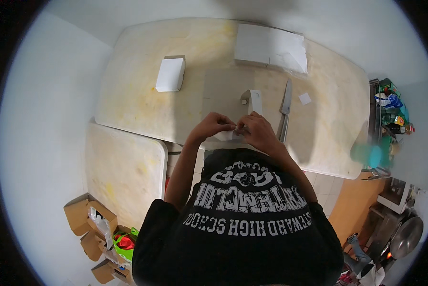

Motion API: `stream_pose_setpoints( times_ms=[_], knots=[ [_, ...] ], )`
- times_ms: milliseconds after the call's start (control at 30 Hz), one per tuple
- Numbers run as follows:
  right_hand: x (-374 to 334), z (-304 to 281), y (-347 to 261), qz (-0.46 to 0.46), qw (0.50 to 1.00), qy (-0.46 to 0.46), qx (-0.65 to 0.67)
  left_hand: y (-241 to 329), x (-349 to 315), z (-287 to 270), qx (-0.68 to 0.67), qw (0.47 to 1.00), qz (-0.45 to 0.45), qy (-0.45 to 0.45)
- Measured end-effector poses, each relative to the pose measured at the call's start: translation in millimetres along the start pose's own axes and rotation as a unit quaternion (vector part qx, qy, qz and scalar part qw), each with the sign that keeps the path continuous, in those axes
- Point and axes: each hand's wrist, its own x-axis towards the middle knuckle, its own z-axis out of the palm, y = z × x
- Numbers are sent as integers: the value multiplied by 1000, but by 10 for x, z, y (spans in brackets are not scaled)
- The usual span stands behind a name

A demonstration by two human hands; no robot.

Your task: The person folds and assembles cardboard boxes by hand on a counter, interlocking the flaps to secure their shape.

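Observation:
My left hand [216, 126] and my right hand [257, 130] meet close to the near table edge, fingertips almost touching. Both are closed in a pinch on a small whitish, partly see-through piece [234, 135]; its kind is too small to tell. Just beyond my right hand stands a bent white card piece [255, 99] with a round mark near its top. To the right of that lies a kitchen knife [286, 102], blade pointing away from me. A small white square of paper [305, 98] rests to the right of the blade.
A small white box [171, 75] sits at the back left of the stained pale table [133, 90]. At the back right is a larger white box [257, 45] with clear plastic by it. A lower-left table [121, 162], open cardboard boxes [82, 214] and a rack of packets [390, 107] surround me.

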Motion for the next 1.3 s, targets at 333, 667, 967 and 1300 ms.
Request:
stream_pose_setpoints(
  times_ms=[333,667,967,1300],
  knots=[
    [-122,65,15,-47,998,19,-29,77,42,-89,60,994,16,-88],
    [-106,76,-52,-79,995,32,-47,97,-8,-129,66,993,9,-101],
    [-101,43,-116,-47,999,26,-8,45,-117,-85,10,996,18,-82],
    [-128,54,-60,-95,994,43,-32,22,-185,5,-16,1000,10,-16]
  ],
)
